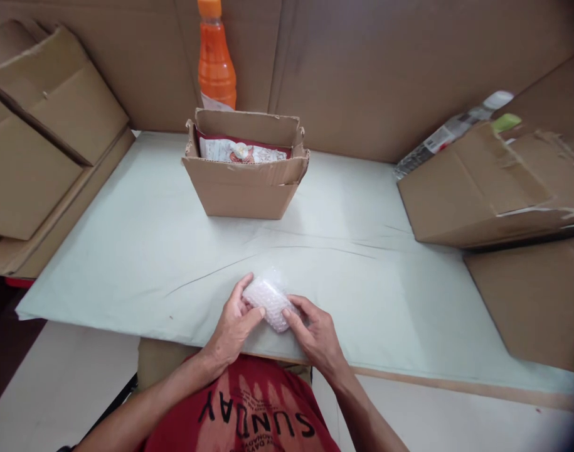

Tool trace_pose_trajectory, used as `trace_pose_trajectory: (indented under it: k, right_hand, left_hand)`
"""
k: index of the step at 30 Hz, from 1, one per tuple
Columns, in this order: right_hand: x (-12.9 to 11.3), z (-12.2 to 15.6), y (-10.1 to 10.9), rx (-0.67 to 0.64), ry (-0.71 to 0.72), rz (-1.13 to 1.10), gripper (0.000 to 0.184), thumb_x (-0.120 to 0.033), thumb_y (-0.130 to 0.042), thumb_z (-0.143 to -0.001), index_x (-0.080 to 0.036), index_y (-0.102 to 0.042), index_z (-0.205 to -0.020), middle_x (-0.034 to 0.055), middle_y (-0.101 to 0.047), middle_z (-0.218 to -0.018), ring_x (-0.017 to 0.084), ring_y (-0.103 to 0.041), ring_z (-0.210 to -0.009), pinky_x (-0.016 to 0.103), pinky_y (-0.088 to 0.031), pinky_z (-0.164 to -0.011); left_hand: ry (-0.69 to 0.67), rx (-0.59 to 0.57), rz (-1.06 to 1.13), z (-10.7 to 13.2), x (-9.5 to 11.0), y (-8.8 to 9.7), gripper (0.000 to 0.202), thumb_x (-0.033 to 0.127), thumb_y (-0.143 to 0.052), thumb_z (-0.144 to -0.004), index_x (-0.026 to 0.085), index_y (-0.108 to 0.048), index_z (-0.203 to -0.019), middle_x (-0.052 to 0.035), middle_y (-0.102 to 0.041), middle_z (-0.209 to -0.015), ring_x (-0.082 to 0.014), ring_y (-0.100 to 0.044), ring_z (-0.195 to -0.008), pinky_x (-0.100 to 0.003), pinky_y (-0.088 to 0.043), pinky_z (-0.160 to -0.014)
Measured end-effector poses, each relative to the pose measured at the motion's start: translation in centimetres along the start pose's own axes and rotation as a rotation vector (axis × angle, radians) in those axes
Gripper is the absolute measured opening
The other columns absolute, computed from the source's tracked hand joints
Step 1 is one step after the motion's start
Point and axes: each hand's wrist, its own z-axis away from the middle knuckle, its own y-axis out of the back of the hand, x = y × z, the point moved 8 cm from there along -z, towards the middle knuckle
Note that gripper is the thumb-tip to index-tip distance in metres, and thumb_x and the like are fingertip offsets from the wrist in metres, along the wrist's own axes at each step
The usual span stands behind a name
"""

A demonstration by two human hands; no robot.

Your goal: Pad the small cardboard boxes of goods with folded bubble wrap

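A small bundle wrapped in clear bubble wrap (269, 301) lies on the pale green table sheet (150, 251) near the front edge. My left hand (233, 323) grips its left end, thumb and fingers curled round it. From the right side, my right hand (315, 333) holds the bundle's other end, fingers pressed on the wrap. What is inside the wrap cannot be seen.
An open cardboard box (246, 182) with a red and white packet (242, 150) inside stands mid-table. An orange bottle (216, 59) stands behind it. Flattened cardboard (37, 138) is stacked at the left. A cardboard box (484, 188) and a clear bottle (449, 135) lie at the right.
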Motion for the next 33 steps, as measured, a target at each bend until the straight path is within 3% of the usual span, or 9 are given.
trace_pose_trajectory:
  k: [3, 6, 8, 11, 19, 21, 27, 30, 33]
  right_hand:
    - [-0.5, -0.1, 2.5, 0.174, 0.111, 0.106, 0.027, -0.038, -0.065, -0.089, -0.022, -0.068, -0.111, 0.0108, -0.069, -0.115, 0.024, -0.067, -0.101, 0.037, -0.057, -0.084]
    - [-0.2, -0.9, 2.8, 0.110, 0.102, 0.030, 0.048, -0.046, -0.067, -0.088, -0.022, -0.061, -0.129, 0.0137, -0.064, -0.131, 0.027, -0.065, -0.112, 0.039, -0.057, -0.087]
    - [-0.2, -1.3, 1.7, -0.033, 0.076, -0.067, 0.054, -0.048, -0.069, -0.086, -0.021, -0.060, -0.131, 0.0125, -0.068, -0.126, 0.026, -0.067, -0.110, 0.037, -0.057, -0.088]
    - [-0.4, -1.5, -0.3, -0.169, 0.022, -0.089, 0.034, -0.040, -0.069, -0.087, -0.020, -0.068, -0.115, 0.0063, -0.075, -0.104, 0.021, -0.071, -0.091, 0.030, -0.057, -0.081]
    - [-0.5, -1.8, -0.9, -0.105, 0.098, 0.032, 0.025, -0.032, -0.061, -0.092, -0.021, -0.069, -0.112, 0.0050, -0.077, -0.098, 0.019, -0.073, -0.080, 0.026, -0.059, -0.070]
    - [-0.6, -2.2, 0.0, -0.080, 0.124, 0.068, 0.024, -0.032, -0.060, -0.093, -0.021, -0.069, -0.112, 0.0051, -0.078, -0.098, 0.020, -0.074, -0.080, 0.026, -0.060, -0.070]
    - [-3.5, -5.1, 4.8, 0.068, 0.279, 0.262, 0.020, -0.035, -0.060, -0.094, -0.023, -0.070, -0.107, 0.0035, -0.078, -0.092, 0.019, -0.074, -0.074, 0.025, -0.060, -0.063]
    - [-7.2, -7.0, 8.0, 0.181, 0.408, 0.404, 0.022, -0.040, -0.060, -0.095, -0.023, -0.070, -0.105, 0.0034, -0.078, -0.092, 0.018, -0.072, -0.071, 0.025, -0.058, -0.061]
    - [-12.2, -9.0, 11.5, 0.350, 0.522, 0.562, 0.028, -0.048, -0.060, -0.095, -0.024, -0.070, -0.103, 0.0030, -0.077, -0.088, 0.017, -0.070, -0.069, 0.026, -0.056, -0.063]
  left_hand:
    - [-0.030, -0.035, -0.048, 0.2, 0.8, 0.1, 0.089, 0.036, -0.073, -0.077, 0.013, -0.031, -0.152, -0.0109, -0.070, -0.115, -0.0195, -0.067, -0.100, -0.031, -0.052, -0.091]
    - [-0.054, -0.107, -0.115, 0.4, 1.7, -0.3, 0.086, 0.037, -0.071, -0.079, 0.012, -0.032, -0.151, -0.0121, -0.070, -0.117, -0.0218, -0.068, -0.106, -0.033, -0.052, -0.094]
    - [-0.082, -0.129, -0.173, 0.4, 2.0, -0.4, 0.083, 0.035, -0.069, -0.080, 0.011, -0.033, -0.151, -0.0123, -0.071, -0.116, -0.0223, -0.069, -0.105, -0.034, -0.053, -0.094]
    - [-0.169, -0.046, -0.305, 0.1, 2.3, 0.3, 0.074, 0.029, -0.067, -0.082, 0.013, -0.039, -0.148, -0.0115, -0.071, -0.116, -0.0218, -0.069, -0.102, -0.035, -0.054, -0.094]
    - [-0.318, 0.025, -0.500, -1.4, 1.6, 1.4, 0.061, 0.027, -0.061, -0.088, 0.015, -0.042, -0.145, -0.0123, -0.070, -0.118, -0.0215, -0.069, -0.101, -0.038, -0.057, -0.092]
    - [-0.499, 0.070, -0.659, -1.3, 4.6, 1.5, 0.057, 0.028, -0.062, -0.089, 0.018, -0.045, -0.143, -0.0119, -0.068, -0.119, -0.0224, -0.068, -0.101, -0.041, -0.057, -0.092]
    - [-1.318, 0.363, -1.036, 0.0, 19.2, -0.1, 0.061, 0.014, -0.057, -0.091, 0.024, -0.039, -0.149, -0.0143, -0.055, -0.139, -0.0279, -0.052, -0.133, -0.049, -0.046, -0.110]
    - [-1.486, 0.463, -1.133, -1.5, 23.7, -0.6, 0.066, 0.011, -0.055, -0.090, 0.022, -0.034, -0.152, -0.0145, -0.054, -0.142, -0.0312, -0.045, -0.140, -0.052, -0.041, -0.113]
    - [-1.521, 0.487, -1.188, -3.3, 24.9, -0.5, 0.064, 0.007, -0.052, -0.090, 0.019, -0.035, -0.151, -0.0131, -0.064, -0.126, -0.0301, -0.053, -0.131, -0.051, -0.044, -0.108]
